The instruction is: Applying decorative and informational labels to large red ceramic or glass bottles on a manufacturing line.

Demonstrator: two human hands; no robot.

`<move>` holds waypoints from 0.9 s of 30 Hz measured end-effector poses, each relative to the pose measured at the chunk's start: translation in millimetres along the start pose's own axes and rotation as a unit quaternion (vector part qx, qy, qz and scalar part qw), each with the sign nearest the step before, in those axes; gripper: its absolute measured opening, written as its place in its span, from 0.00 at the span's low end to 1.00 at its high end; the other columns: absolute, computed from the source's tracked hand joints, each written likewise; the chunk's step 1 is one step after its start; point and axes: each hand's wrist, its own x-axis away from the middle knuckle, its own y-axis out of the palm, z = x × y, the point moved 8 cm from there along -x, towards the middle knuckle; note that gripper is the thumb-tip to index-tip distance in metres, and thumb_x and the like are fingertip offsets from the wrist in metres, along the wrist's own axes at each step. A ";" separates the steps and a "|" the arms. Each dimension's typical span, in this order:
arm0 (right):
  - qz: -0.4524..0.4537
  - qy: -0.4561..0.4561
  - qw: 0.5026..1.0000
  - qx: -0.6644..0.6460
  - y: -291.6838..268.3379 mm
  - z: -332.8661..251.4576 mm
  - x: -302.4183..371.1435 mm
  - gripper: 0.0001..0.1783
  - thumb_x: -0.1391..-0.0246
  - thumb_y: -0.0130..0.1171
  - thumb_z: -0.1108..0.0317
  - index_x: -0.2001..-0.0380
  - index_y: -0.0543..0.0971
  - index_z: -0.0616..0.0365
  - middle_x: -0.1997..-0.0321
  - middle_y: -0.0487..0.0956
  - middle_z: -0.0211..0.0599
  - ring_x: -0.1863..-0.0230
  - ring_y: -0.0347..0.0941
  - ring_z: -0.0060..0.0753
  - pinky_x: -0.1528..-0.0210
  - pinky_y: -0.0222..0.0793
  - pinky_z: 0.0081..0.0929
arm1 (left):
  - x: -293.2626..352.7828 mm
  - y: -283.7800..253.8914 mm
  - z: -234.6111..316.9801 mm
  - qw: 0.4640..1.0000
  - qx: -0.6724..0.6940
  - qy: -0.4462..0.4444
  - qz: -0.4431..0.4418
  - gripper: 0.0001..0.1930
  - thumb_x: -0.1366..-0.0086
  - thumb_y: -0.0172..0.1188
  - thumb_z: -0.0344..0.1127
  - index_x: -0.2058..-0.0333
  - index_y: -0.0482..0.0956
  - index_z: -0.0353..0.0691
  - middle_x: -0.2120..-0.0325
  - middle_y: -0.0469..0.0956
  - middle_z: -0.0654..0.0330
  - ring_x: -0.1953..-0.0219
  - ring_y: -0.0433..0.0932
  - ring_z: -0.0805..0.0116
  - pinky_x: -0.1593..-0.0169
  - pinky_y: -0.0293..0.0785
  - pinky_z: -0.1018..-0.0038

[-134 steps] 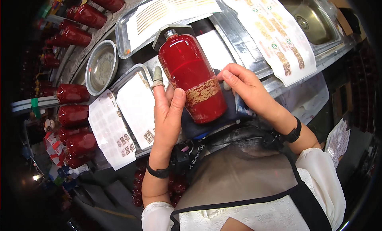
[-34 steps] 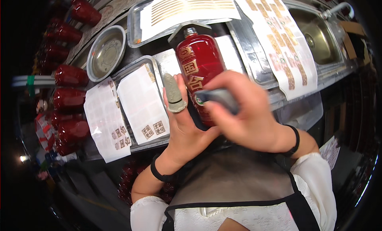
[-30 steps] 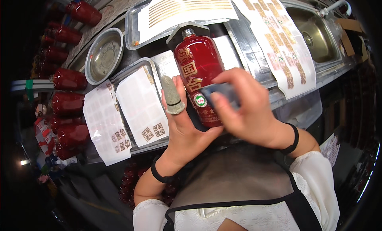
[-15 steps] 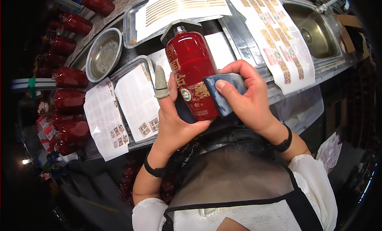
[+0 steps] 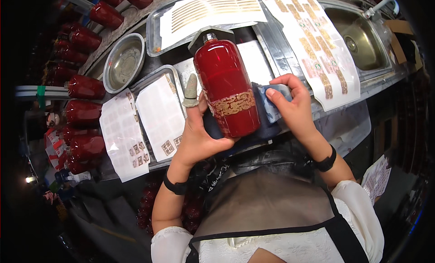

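A red glass bottle (image 5: 222,75) lies tilted in front of me, its neck toward the far side by a grey metal rest (image 5: 198,41). A gold patterned band (image 5: 233,103) runs across its lower body. My left hand (image 5: 199,138) grips the bottle near its base, thumb underneath, with a grey-green finger cover (image 5: 190,93) on one finger. To the bottle's right, my right hand (image 5: 294,109) pinches a flat blue-and-white pad (image 5: 273,102), thumb on top. The pad is at the bottle's right side; whether they touch, I cannot tell.
Sheets of decals (image 5: 122,131) lie at the left beside a metal bowl (image 5: 123,63). Farther back, a tray holds a gold-striped sheet (image 5: 213,11). A long decal sheet (image 5: 319,50) and a sink (image 5: 358,41) are at right. Several red bottles (image 5: 84,111) line the left.
The bottle has rolled round in my left hand: the gold lettering and green-white emblem have left view, and the gold band shows. My right hand and the pad have drawn off to the right.
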 end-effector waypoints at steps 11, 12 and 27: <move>-0.028 -0.084 0.996 0.001 13.6 -30.5 0.2 0.11 0.44 0.63 0.72 0.59 0.75 0.61 0.66 0.77 0.29 0.64 0.71 0.17 0.59 0.68 0.20 | 14.8 -15.0 12.2 0.965 -0.229 0.104 0.074 0.41 0.61 0.75 0.43 0.41 0.77 0.51 0.32 0.53 0.35 0.28 0.52 0.41 0.32 0.37 0.37; -0.027 -0.071 0.997 0.003 15.2 -25.6 0.2 0.11 0.44 0.63 0.72 0.59 0.75 0.61 0.64 0.76 0.29 0.62 0.70 0.17 0.58 0.68 0.19 | 15.5 -13.7 15.3 0.957 -0.261 0.106 0.070 0.42 0.62 0.75 0.43 0.42 0.77 0.52 0.32 0.53 0.33 0.28 0.52 0.40 0.32 0.37 0.37; -0.017 -0.023 0.994 -0.102 5.0 -15.6 13.5 0.10 0.41 0.59 0.73 0.57 0.73 0.60 0.60 0.74 0.28 0.57 0.69 0.15 0.53 0.67 0.17 | -29.0 13.6 105.6 0.856 -0.492 0.146 -0.060 0.39 0.69 0.75 0.37 0.49 0.79 0.53 0.33 0.50 0.29 0.30 0.49 0.29 0.33 0.41 0.35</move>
